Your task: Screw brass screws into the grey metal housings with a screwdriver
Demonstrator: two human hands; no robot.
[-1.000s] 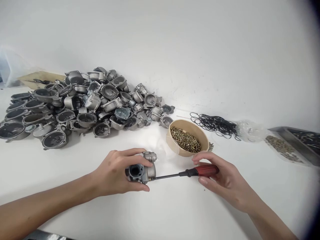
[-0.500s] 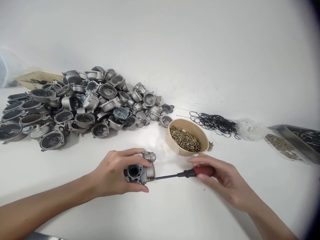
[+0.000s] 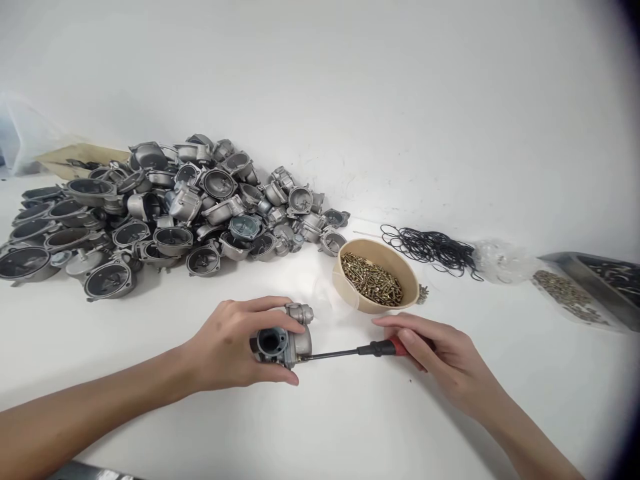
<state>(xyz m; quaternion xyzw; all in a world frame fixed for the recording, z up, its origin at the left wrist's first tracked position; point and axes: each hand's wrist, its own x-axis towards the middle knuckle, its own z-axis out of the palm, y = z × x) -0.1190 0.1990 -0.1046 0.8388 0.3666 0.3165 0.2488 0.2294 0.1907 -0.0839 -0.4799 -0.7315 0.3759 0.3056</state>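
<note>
Head view: At center frame, a carburetor (image 3: 303, 341) is gripped above a white tabletop (image 3: 350, 427) by the left hand (image 3: 227, 347), its fingers spread over the top and its thumb set along the lower side. From the right, a screwdriver (image 3: 376, 348) is brought to the casting by the right hand (image 3: 445, 367), the red handle pinched between thumb and curled fingers, the forefinger extended past it; how tightly cannot be told. The tool's long axis is laid almost straight across the frame, tip to the left, against a brass-colored screw (image 3: 301, 359) at the carburetor's lower edge; whether the tip is fully seated cannot be made out. The carburetor is held left of the right fingers, with only the bare shaft seen between the 2 hands. Just above the right forefinger, a tan bowl (image 3: 380, 308) of screws is placed, clear of the shaft. Metal castings (image 3: 220, 183) are heaped at upper left; black rings (image 3: 435, 252) and a metal tray (image 3: 570, 267) are seen toward the right edge.
</note>
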